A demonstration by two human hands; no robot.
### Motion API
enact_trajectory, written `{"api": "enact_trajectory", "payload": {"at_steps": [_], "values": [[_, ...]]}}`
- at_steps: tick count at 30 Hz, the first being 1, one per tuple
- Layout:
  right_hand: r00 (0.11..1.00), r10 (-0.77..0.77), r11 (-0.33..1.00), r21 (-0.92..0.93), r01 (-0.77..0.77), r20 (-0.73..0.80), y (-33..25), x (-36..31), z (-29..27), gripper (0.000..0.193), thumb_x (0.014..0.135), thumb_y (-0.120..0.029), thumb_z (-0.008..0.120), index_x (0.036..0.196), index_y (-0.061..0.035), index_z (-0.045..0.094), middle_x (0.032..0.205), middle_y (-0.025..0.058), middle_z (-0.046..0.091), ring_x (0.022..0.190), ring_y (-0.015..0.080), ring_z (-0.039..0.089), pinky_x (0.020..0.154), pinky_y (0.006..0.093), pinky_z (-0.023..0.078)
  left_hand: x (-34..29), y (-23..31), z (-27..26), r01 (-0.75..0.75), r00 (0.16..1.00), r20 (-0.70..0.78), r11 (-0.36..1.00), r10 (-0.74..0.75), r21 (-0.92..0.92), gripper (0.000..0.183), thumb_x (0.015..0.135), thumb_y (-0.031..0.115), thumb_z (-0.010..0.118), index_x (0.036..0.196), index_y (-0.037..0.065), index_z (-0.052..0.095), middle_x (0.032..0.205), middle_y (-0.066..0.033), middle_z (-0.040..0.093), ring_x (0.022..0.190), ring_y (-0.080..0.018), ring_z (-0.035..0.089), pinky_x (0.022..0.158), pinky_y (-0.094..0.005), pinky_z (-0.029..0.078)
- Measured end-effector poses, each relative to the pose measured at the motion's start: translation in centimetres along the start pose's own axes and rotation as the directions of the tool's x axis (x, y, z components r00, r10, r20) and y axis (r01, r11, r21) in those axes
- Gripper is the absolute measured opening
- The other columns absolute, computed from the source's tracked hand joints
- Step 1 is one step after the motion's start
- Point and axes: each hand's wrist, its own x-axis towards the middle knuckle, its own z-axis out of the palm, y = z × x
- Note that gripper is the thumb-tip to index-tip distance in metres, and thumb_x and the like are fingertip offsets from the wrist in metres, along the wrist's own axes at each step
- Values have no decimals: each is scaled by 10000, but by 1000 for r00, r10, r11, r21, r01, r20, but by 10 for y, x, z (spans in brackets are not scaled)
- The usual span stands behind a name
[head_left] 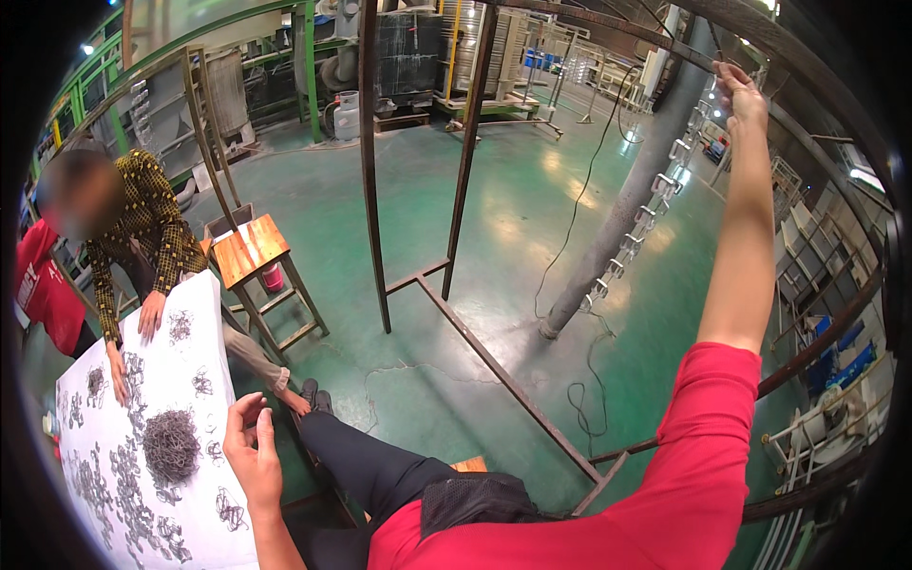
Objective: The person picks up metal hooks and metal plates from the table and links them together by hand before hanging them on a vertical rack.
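My right hand (741, 93) is raised at the upper right, beside the dark metal bar of a rack (684, 49). Its fingers are pinched together; whatever sits between them is too small to make out. Just left of it, a strand of linked, bent metal pieces (654, 204) hangs down past a grey pole. My left hand (253, 451) is held over the right edge of a white-topped table (214, 356), empty, its fingers half curled and thumb apart. Near that hand lies a tangled heap of dark wire-like hooks (171, 446), with many loose ones scattered around.
Across the table a person in a patterned shirt (152, 209) has both hands among the loose pieces; another in red (47, 285) stands behind. A wooden stool (249, 252) stands beyond the table. Rack legs (513, 375) and a cable (584, 399) cross the green floor.
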Motion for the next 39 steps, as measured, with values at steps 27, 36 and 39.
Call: {"api": "enact_trajectory", "payload": {"at_steps": [27,36,39], "values": [[672,-741,671,29,740,-7,45,-265,159,224,793,16,634,1002,73,577,1011,181,603,785,196,607,696,279,520,-98,-94,-54,213,957,-234,964,-173,159,164,856,82,562,1000,29,617,898,-107,631,762,-186,622,649,-282,486],[-312,-580,813,561,-157,753,-45,-749,266,254,807,-10,581,1057,-55,589,934,128,603,860,251,609,725,311,486,-253,-103,-100,392,603,-749,920,-275,-22,132,861,24,546,964,10,628,891,-90,640,790,-155,624,653,-265,505],[-556,-628,772,525,-359,545,-79,-845,269,120,791,-42,608,911,-36,608,901,133,614,796,293,614,677,359,481,-276,-116,-97,430,509,-818,902,-268,-28,131,862,10,540,962,-4,624,888,-91,642,800,-148,630,677,-254,512]]}}
